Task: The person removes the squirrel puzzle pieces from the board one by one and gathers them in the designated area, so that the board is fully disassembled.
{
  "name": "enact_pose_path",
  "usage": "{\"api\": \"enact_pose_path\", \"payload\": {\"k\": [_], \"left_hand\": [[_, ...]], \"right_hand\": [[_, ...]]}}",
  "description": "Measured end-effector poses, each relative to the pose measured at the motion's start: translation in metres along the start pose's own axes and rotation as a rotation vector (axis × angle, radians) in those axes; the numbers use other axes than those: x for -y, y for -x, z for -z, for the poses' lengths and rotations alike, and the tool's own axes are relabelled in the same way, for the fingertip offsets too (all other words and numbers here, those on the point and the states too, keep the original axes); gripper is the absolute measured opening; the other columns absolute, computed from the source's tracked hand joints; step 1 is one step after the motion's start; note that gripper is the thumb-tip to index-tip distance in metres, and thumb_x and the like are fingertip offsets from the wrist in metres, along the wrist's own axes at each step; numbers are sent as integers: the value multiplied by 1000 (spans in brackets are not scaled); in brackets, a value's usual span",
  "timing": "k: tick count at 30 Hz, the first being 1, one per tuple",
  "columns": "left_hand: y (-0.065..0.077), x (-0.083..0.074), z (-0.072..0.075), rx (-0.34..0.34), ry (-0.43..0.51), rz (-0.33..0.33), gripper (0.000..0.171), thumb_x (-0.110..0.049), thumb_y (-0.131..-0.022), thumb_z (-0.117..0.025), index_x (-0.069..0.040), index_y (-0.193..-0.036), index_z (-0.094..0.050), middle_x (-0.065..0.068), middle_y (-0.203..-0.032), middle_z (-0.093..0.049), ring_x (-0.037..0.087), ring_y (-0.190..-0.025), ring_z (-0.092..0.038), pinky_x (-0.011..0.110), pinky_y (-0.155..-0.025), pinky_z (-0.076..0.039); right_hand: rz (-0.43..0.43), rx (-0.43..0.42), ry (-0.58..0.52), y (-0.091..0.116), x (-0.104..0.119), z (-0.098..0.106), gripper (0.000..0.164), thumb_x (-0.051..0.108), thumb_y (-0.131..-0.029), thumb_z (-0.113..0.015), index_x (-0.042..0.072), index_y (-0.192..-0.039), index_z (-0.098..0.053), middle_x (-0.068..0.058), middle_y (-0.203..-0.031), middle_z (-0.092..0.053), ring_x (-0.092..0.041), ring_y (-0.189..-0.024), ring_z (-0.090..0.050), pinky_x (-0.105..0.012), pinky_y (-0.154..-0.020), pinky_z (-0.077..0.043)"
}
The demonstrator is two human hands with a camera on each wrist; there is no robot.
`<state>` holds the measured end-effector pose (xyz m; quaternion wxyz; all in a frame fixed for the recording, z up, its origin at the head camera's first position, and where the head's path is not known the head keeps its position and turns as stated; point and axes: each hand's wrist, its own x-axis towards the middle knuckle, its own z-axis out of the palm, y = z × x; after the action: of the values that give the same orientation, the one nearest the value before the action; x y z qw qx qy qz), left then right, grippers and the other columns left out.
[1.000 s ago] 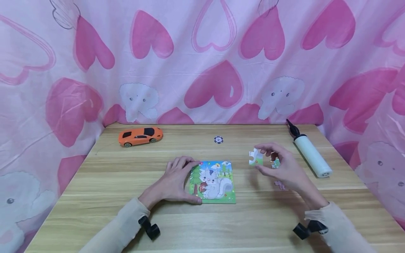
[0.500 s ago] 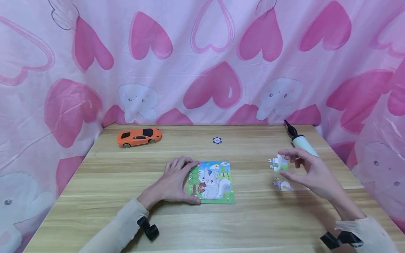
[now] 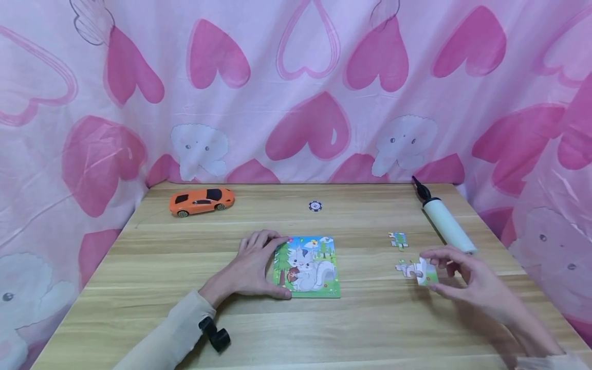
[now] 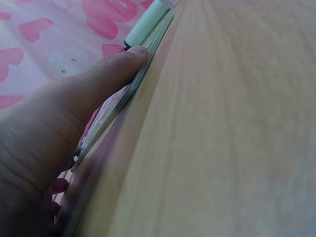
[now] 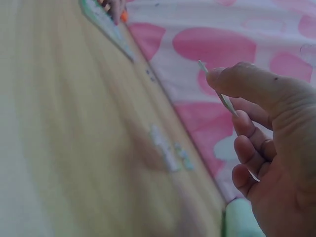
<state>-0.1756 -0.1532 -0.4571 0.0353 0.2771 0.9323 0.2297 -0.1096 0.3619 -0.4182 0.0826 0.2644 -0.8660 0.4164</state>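
Note:
A squirrel jigsaw puzzle [image 3: 314, 270] lies flat on the table in the head view. My left hand [image 3: 247, 267] holds its left side, thumb along the near edge and index finger at the far left corner. In the left wrist view the thumb [image 4: 111, 71] lies against the board's edge. My right hand [image 3: 472, 282] pinches a green-and-white puzzle piece [image 3: 430, 275] between thumb and fingertips, tilted up. The right wrist view shows this piece [image 5: 227, 103] edge-on, raised over the table. It overlaps the grey joined pieces [image 3: 407, 269] in the head view; a green joined cluster [image 3: 399, 240] lies behind.
A white hand pump [image 3: 446, 223] with a black nozzle lies at the back right. An orange toy car [image 3: 202, 201] stands at the back left, and a poker chip [image 3: 315, 206] lies at the back middle. A pink heart-print curtain [image 3: 307, 128] hangs behind the table.
My right hand has carried the puzzle piece rightward, then toward me, from near the board to beside the grey loose pieces. The left hand keeps its place on the puzzle.

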Motion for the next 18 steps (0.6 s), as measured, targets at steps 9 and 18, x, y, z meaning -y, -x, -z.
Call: {"api": "enact_pose_path", "payload": {"k": [9,18], "left_hand": [[0,0,0,0,8,-5,133,-92,-67,-84,-25,-173,-41,2,-164,-40,30,-152,-34,62,-126,-24],[0,0,1,5,8,-2,133,-92,-67,-84,-25,-173,-41,1,-164,-40,30,-151,-34,61,-126,-25]], "right_hand": [[-104,82,-60,25,-12,-13,58,-7,-89,-89,6,-142,-70,0,-121,-66,-10,-105,-62,-17,-91,-50],[-86,108,-25,28,-17,-20,58,1,-86,-95,14,-138,-73,1,-112,-64,-13,-99,-54,-26,-80,-45]]}}
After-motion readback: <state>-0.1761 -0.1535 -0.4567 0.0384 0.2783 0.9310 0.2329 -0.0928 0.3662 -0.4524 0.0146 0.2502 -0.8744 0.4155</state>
